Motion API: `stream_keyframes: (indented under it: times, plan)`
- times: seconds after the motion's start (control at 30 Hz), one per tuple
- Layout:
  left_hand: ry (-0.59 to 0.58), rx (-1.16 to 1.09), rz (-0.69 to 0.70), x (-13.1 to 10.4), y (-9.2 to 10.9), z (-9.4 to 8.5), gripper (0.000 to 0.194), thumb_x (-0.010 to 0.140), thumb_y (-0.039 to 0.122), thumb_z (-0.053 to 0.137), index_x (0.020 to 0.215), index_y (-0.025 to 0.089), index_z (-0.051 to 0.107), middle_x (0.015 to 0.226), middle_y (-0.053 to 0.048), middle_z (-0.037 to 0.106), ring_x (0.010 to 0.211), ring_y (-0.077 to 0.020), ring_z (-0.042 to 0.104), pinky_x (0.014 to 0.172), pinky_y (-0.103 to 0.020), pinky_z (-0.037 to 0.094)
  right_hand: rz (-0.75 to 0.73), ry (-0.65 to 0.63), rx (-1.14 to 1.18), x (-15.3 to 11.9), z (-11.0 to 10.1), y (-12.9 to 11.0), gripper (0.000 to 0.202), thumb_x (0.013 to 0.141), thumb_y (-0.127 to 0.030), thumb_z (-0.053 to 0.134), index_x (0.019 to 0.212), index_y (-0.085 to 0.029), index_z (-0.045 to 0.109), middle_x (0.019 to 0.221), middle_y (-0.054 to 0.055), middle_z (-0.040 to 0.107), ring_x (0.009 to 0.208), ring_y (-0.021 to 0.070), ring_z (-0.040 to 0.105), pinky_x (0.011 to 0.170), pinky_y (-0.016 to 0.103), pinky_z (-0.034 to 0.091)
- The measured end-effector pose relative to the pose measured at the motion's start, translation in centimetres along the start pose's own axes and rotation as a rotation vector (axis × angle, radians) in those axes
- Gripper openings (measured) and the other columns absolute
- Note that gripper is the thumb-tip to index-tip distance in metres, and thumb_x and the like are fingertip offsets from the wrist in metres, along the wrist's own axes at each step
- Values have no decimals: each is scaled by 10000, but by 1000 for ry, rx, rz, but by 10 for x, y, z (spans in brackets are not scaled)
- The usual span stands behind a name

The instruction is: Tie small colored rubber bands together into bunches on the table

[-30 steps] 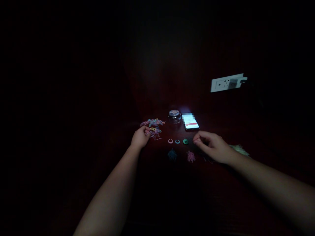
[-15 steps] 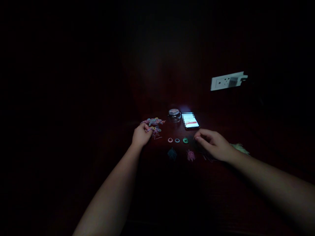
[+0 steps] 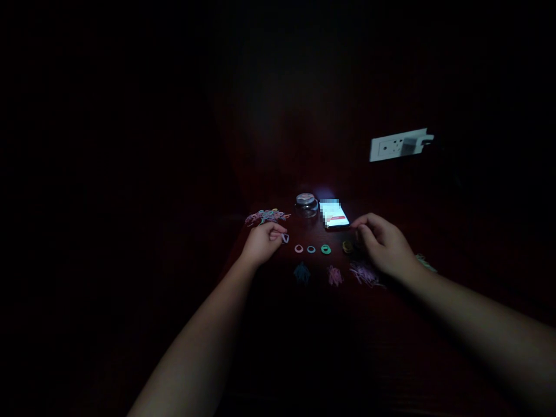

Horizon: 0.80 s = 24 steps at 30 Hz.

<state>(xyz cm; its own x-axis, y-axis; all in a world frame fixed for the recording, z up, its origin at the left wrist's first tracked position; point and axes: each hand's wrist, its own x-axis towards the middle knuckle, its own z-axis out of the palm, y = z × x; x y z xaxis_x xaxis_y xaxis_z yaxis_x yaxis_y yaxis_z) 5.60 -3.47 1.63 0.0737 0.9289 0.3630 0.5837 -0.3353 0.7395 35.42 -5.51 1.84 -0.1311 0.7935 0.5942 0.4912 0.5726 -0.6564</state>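
Observation:
My left hand (image 3: 262, 243) pinches a small pale lilac elastic band (image 3: 285, 238) that sticks out past its fingertips. Right behind this hand lies a mixed heap of coloured elastic bands (image 3: 267, 216). My right hand (image 3: 386, 244) is closed, thumb and fingers together, just right of the phone; whether anything is in them I cannot make out. Between the hands sit a pink ring (image 3: 299, 248), a blue ring (image 3: 311, 249), a green ring (image 3: 325, 249) and a yellowish ring bundle (image 3: 347, 247), the last close to my right hand.
Nearer me lie sorted piles: dark teal bands (image 3: 302, 273), pink bands (image 3: 335, 275), lilac bands (image 3: 365, 274), and pale green bands (image 3: 425, 262) partly behind my right forearm. A lidded clear jar (image 3: 306, 205) stands by a lit phone (image 3: 334, 214). A socket panel (image 3: 399, 145) is on the wall.
My left hand has moved right, away from the heap, with the lilac elastic band in its fingers. My right hand has shifted right and slightly back, uncovering the yellowish ring bundle and lilac pile.

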Motion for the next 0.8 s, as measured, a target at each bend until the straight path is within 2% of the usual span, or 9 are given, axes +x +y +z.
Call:
stream_keyframes:
  times: [0.1, 0.33, 0.47, 0.63, 0.8]
  plan:
    - [-32, -21, 46, -4, 8, 6, 138, 793, 162, 631, 921, 143, 681, 962, -82, 740, 786, -141, 702, 764, -264, 585, 0, -35, -30, -1, 1, -3, 159, 900, -308, 474, 906, -198, 588, 767, 35, 610, 644, 166, 548, 580, 288, 421]
    - [-69, -98, 94, -15, 44, 21, 129, 797, 221, 665, 903, 151, 682, 837, -52, 745, 698, -141, 708, 654, -235, 587, -56, -231, 22, -6, 5, -17, 173, 844, -322, 587, 918, -173, 630, 742, 29, 616, 639, 149, 552, 577, 274, 440]
    - [-85, -97, 169, -21, 59, 31, 121, 786, 240, 675, 873, 158, 690, 807, -42, 743, 686, -135, 701, 649, -237, 587, -107, -280, 36, -10, 7, -22, 203, 836, -345, 620, 953, -180, 641, 790, 37, 639, 628, 135, 549, 554, 261, 436]
    - [-112, -84, 213, -27, 71, 38, 127, 773, 275, 689, 856, 180, 694, 791, -29, 733, 676, -125, 684, 631, -229, 581, -149, -323, 58, -11, 7, -28, 223, 811, -352, 659, 959, -187, 636, 829, 33, 644, 603, 119, 535, 563, 260, 443]
    - [-175, -88, 242, -31, 73, 41, 119, 788, 298, 679, 838, 190, 678, 754, -19, 717, 643, -114, 659, 607, -217, 555, -213, -321, 8, -12, 6, -34, 135, 867, -308, 582, 848, -189, 641, 725, 20, 604, 619, 133, 536, 587, 270, 427]
